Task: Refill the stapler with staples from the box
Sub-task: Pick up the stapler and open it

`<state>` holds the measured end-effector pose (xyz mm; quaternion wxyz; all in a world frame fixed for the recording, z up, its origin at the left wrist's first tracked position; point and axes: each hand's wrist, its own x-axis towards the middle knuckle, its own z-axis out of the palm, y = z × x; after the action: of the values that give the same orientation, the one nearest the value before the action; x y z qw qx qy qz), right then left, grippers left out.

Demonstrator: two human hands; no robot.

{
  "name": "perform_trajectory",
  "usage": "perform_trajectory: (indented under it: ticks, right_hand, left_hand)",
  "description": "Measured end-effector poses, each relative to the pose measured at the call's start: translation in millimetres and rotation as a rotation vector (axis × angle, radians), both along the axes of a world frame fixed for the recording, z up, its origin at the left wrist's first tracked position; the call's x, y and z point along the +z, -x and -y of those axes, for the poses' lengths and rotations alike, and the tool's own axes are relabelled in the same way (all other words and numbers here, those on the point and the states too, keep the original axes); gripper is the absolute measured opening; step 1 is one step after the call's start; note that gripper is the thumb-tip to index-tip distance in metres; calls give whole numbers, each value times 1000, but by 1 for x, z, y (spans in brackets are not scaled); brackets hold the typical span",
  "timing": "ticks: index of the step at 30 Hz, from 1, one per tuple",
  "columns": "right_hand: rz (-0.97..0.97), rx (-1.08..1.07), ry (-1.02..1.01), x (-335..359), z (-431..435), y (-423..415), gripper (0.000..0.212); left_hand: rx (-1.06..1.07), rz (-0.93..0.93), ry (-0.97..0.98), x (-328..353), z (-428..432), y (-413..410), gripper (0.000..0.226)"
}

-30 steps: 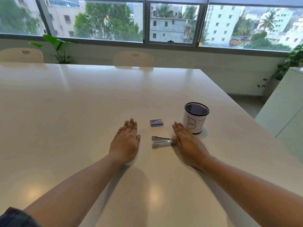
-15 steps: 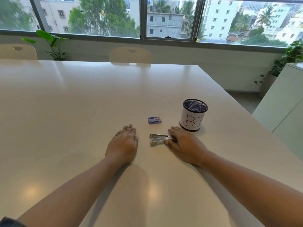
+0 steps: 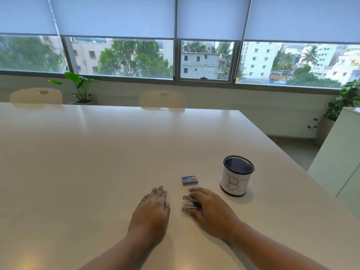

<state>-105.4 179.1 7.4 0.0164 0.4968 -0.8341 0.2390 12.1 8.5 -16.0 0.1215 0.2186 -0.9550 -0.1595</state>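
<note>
Because my right hand (image 3: 211, 210) is only draped over the stapler (image 3: 189, 204) and has not clearly closed on it, I think the first risk is a poor pick-up: the small metal body sits on a smooth, glossy table (image 3: 97, 152) and could skid sideways or spin out from under my fingers if I pinch it off-centre. It also appears to lie with its top arm sprung away from the base, so a careless squeeze could snap it shut or nip a fingertip. The staple box (image 3: 190, 180) lies just beyond the stapler, apart from both hands, and I could knock it further off as I lift. The mesh pen cup (image 3: 236, 178) lettered "BI" stands near my right hand, and a wide swing of the wrist could tip it. My right hand is loosely curled, fingers spread across the stapler's rear part and touching it; whether thumb and fingers already clamp it I cannot tell, since the hand hides the contact. My left hand (image 3: 152, 211) lies flat and open on the table just beside the stapler, holding nothing.
</note>
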Motion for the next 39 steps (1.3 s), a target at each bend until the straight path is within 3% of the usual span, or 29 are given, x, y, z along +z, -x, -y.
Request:
perform_trajectory:
  ticks: [4, 11, 15, 20, 26, 33, 39]
  right_hand:
    - [170, -44, 216, -1, -6, -7, 31]
    - [177, -109, 463, -9, -33, -17, 43]
    - [128, -150, 466, -4, -34, -20, 27]
    - [89, -139, 446, -3, -33, -23, 38]
    - [122, -124, 491, -5, -33, -21, 24]
    - [143, -131, 496, -3, -32, -24, 38]
    - [157, -128, 507, -5, -32, -22, 39]
  left_hand:
    - [7, -32, -10, -1, 1, -1, 55]
    - [17, -77, -32, -2, 3, 0, 53]
    - [4, -65, -42, 0, 7, 0, 53]
    - [-1, -64, -35, -2, 7, 0, 51]
    - [3, -67, -33, -5, 8, -1, 51]
    - [0, -71, -48, -4, 7, -1, 51]
    - [0, -63, -55, -4, 7, -1, 51]
